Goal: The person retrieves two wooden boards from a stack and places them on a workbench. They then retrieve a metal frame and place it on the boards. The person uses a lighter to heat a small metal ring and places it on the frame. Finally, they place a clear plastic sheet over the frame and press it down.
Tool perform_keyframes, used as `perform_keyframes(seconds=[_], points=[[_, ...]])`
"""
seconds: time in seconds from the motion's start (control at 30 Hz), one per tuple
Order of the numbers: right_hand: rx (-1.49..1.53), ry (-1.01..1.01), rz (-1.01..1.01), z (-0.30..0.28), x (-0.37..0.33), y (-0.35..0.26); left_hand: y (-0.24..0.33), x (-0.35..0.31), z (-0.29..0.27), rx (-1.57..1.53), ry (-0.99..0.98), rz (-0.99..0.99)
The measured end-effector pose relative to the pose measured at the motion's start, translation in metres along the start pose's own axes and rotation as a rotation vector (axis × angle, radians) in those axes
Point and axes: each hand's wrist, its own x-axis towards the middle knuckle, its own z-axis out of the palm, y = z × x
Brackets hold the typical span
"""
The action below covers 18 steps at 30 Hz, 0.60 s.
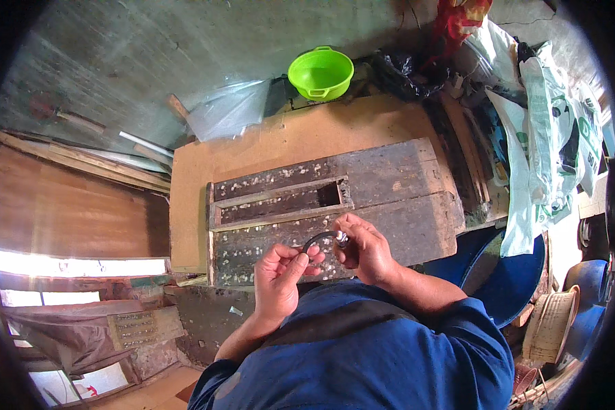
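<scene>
A thin black curved piece (317, 239), like a short length of hose or a bent strip, spans between my two hands. My left hand (280, 277) pinches its lower left end between thumb and fingers. At the other end, my right hand (363, 251) closes round a dark part with small whitish or shiny bits; its exact kind cannot be made out. Both hands hover above the near edge of a dark, worn wooden board (396, 171). Set into the board is a long framed slot (280, 205) with a dark opening at its right end. Small pale bits dot the board's left half.
Beneath the board lies a tan sheet (191, 198). A green basin (321, 72) stands against the far wall, near a black plastic bag (406, 75). Pale sacks (543, 150) hang at right, above blue tubs (509, 280) and a cream basket (552, 324). Planks (82, 160) lean at left.
</scene>
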Motion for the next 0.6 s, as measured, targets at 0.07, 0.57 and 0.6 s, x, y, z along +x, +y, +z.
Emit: perform_keyframes(seconds=[0.07, 0.57, 0.6], points=[[-0.009, 0.010, 0.001, 0.0029, -0.0009, -0.0020, -0.0015, -0.0001, -0.0023, 0.030, -0.002, 0.006], [0.013, -0.030, -0.009, 0.0008, 0.0031, -0.0001, -0.0008, 0.0013, -0.0019, 0.033, 0.004, 0.015], [0.017, -0.031, -0.010, 0.0006, 0.0035, 0.0006, -0.0007, 0.0010, -0.0019, 0.034, 0.006, 0.016]])
